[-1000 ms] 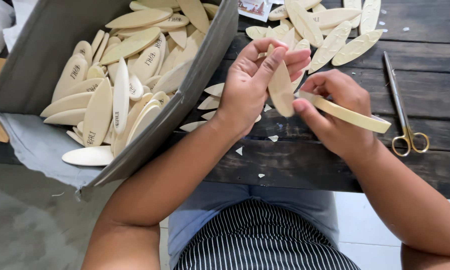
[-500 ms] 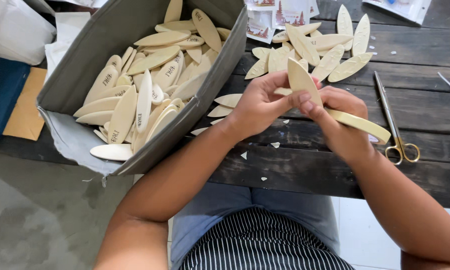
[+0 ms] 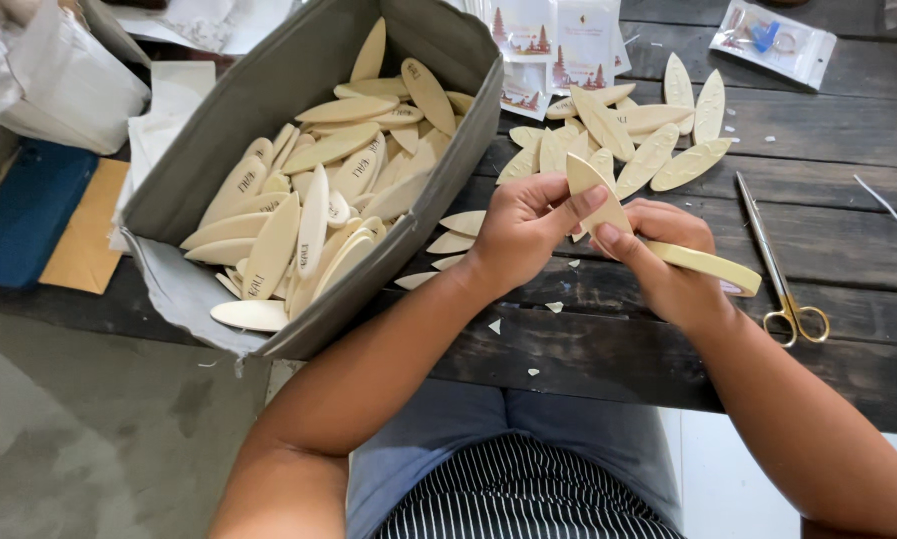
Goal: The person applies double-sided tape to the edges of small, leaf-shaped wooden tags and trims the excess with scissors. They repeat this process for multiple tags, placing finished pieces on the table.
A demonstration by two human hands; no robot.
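Closest to the person, a striped top and blue lap sit under the edge of a dark wooden table (image 3: 848,369). Small pale scraps (image 3: 495,325) lie on the wood near that edge. Just above them, the two hands meet over the table. The left hand (image 3: 518,235) pinches a cream leaf-shaped piece (image 3: 590,187) between its thumb and fingers, and the piece stands up with its point toward the top. The right hand (image 3: 663,262) touches the same piece with its thumb, and it is curled around a roll of cream tape (image 3: 706,267) that sticks out to the right. Gold scissors (image 3: 780,262) lie flat on the table, just to the right of that hand. To the left of the hands sits a big grey fabric box (image 3: 259,110), full of many more cream leaf pieces piled every which way. A few leaf pieces (image 3: 456,235) lie on the wood between the box and the left hand. Farther back, behind the hands, a loose bunch of leaf pieces (image 3: 628,135) is spread out on the table. Beyond them lie little printed cards (image 3: 558,35) and a small clear plastic bag (image 3: 773,38). Far off to the left are a blue thing (image 3: 19,215), a brown paper sheet (image 3: 84,245) and a white bag (image 3: 64,75).
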